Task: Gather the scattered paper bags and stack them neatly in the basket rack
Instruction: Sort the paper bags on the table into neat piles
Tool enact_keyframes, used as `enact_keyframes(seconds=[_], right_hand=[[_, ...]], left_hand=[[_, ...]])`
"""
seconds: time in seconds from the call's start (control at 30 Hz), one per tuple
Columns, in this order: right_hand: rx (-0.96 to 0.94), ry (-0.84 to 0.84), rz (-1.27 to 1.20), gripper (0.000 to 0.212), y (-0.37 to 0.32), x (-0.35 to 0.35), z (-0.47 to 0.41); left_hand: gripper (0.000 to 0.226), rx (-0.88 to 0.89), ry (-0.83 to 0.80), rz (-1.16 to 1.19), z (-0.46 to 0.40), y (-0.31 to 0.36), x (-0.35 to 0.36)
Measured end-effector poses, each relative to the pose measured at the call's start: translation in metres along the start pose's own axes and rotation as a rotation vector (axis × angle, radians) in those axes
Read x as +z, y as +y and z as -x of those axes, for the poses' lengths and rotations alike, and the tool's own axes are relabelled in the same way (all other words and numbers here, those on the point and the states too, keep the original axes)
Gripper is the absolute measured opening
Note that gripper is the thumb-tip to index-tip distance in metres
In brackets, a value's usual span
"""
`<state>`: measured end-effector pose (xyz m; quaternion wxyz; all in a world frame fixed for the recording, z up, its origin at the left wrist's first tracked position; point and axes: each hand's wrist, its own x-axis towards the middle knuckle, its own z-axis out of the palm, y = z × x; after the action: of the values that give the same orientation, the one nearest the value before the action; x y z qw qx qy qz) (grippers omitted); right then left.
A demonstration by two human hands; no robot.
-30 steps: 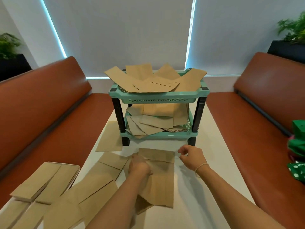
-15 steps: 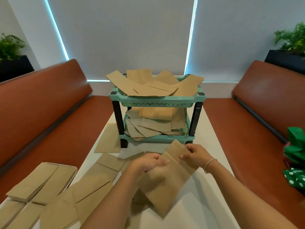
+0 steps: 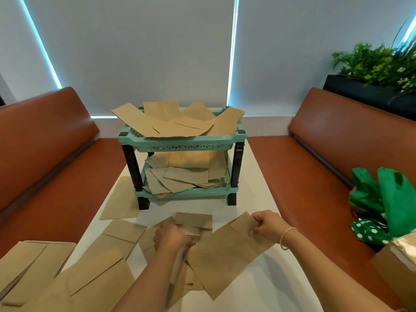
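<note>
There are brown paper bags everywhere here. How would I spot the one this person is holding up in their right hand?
Find the teal basket rack on the white table; nearer the camera, the right hand pinches a paper bag by its top corner. It alone is lifted and tilted; the others lie flat.

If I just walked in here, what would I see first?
Probably the teal basket rack in the middle of the white table, with brown paper bags spilling messily over its top shelf and piled in the bottom one. Right in front of it, the right hand pinches a paper bag by its corner, while the left hand reaches into more bags scattered on the table.
</note>
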<state>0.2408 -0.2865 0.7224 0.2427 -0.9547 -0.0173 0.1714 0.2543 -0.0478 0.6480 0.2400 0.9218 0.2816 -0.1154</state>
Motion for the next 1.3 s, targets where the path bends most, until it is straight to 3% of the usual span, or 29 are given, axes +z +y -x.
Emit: enact_keyframes(seconds=[0.13, 0.27, 0.43, 0.57, 0.63, 0.73, 0.93, 1.1, 1.13, 1.23, 1.3], right_hand=[[-0.036, 0.019, 0.042, 0.034, 0.001, -0.003, 0.007], [-0.049, 0.020, 0.057, 0.036, 0.002, -0.005, 0.012], [-0.052, 0.044, 0.005, 0.039, 0.008, -0.010, 0.016], [-0.104, 0.129, -0.081, 0.015, 0.010, -0.025, 0.028], [-0.117, 0.201, -0.129, 0.031, 0.014, -0.036, 0.034], [-0.102, 0.181, -0.238, 0.024, 0.027, -0.049, 0.046], [-0.023, 0.247, -0.296, 0.038, 0.083, -0.062, 0.072], [0.021, 0.245, -0.293, 0.075, 0.131, -0.076, 0.104], [0.036, 0.224, -0.256, 0.069, 0.143, -0.080, 0.110], [0.128, 0.158, -0.202, 0.026, 0.177, -0.090, 0.129], [0.190, 0.147, -0.225, 0.015, 0.198, -0.094, 0.142]], left_hand=[[0.052, 0.029, 0.097, 0.119, 0.007, 0.005, -0.001], [0.026, 0.104, 0.192, 0.063, 0.016, 0.008, -0.004], [0.024, 0.354, -0.048, 0.005, 0.030, 0.031, -0.027], [0.023, 0.607, -0.327, 0.078, 0.062, 0.059, -0.045], [0.025, 0.670, -0.412, 0.120, 0.077, 0.073, -0.045], [0.020, 0.756, -0.482, 0.164, 0.097, 0.093, -0.039], [0.019, 0.781, -0.604, 0.378, 0.136, 0.126, -0.005], [0.015, 0.794, -0.570, 0.479, 0.169, 0.155, 0.042], [0.014, 0.806, -0.561, 0.480, 0.177, 0.161, 0.052], [0.017, 0.860, -0.534, 0.445, 0.204, 0.181, 0.081], [0.013, 0.901, -0.524, 0.426, 0.221, 0.194, 0.099]])
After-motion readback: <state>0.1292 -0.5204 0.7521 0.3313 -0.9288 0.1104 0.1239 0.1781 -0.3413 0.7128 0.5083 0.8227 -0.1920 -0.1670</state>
